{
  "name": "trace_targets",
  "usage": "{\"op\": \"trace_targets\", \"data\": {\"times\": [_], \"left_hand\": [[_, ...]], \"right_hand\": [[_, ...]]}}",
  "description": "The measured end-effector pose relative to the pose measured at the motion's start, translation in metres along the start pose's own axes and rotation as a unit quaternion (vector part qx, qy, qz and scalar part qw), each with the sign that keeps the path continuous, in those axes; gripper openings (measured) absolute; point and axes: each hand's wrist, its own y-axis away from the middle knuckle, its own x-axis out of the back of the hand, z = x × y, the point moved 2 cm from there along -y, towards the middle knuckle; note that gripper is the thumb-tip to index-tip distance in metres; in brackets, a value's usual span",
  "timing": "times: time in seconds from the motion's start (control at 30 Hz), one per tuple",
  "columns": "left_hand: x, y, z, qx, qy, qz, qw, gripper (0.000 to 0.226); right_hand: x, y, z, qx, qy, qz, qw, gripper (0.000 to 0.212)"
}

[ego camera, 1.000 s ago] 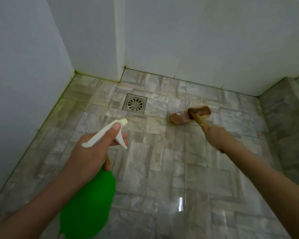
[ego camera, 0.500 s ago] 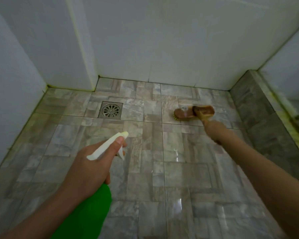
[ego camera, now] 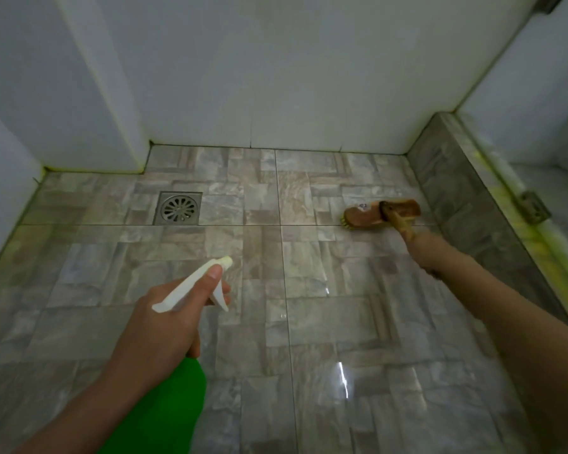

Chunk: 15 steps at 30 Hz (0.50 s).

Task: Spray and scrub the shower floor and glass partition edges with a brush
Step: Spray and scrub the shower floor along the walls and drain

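Base of green plastic spray bottle (ego camera: 164,407) cut off below; left hand (ego camera: 158,326) wraps its white trigger neck. Fingers of right hand (ego camera: 430,253) hidden underneath, clasping handle of brown wooden scrub brush (ego camera: 363,216), bristles down on glossy grey stone-pattern floor tiles (ego camera: 325,322) near tiled kerb (ego camera: 456,191).

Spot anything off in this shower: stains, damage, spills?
Only staining: yellow-green grime streaks the grey tiled curb under the glass partition, round its metal bracket, and faintly the left floor-wall joint. Nothing looks broken or spilled.
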Motion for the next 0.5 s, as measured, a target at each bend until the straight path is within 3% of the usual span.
{"op": "trace_targets", "data": {"times": [0.1, 0.17, 0.2, 0.23, 0.27, 0.37, 0.43, 0.5], "left_hand": [[-0.007, -0.007, -0.002, 0.005, 0.000, -0.005, 1.000, 0.051], [-0.007, -0.011, 0.001, 0.009, -0.003, -0.011, 1.000, 0.059], [-0.007, -0.014, 0.003, 0.010, -0.005, -0.011, 1.000, 0.060], [-0.006, -0.017, 0.004, 0.010, -0.008, -0.010, 1.000, 0.061], [-0.006, -0.020, 0.007, 0.011, -0.011, -0.011, 1.000, 0.060], [-0.007, -0.030, 0.012, 0.010, -0.005, -0.008, 1.000, 0.056], [-0.010, -0.036, 0.013, 0.003, -0.002, -0.008, 1.000, 0.051], [-0.010, -0.041, 0.015, -0.005, 0.000, -0.005, 1.000, 0.046]], "right_hand": [[-0.002, 0.012, 0.035, -0.035, 0.086, -0.055, 0.994, 0.047], [-0.010, 0.041, 0.065, -0.038, 0.178, -0.061, 0.981, 0.067], [-0.011, 0.045, 0.070, -0.028, 0.193, -0.057, 0.979, 0.069], [-0.011, 0.039, 0.072, -0.003, 0.246, -0.072, 0.967, 0.058], [-0.005, 0.025, 0.066, 0.019, 0.253, -0.071, 0.965, 0.049], [0.022, -0.051, 0.032, 0.005, 0.223, -0.044, 0.974, 0.063], [0.039, -0.095, 0.012, -0.007, 0.179, -0.059, 0.982, 0.063], [0.040, -0.102, 0.000, 0.008, 0.204, -0.043, 0.978, 0.066]]}}
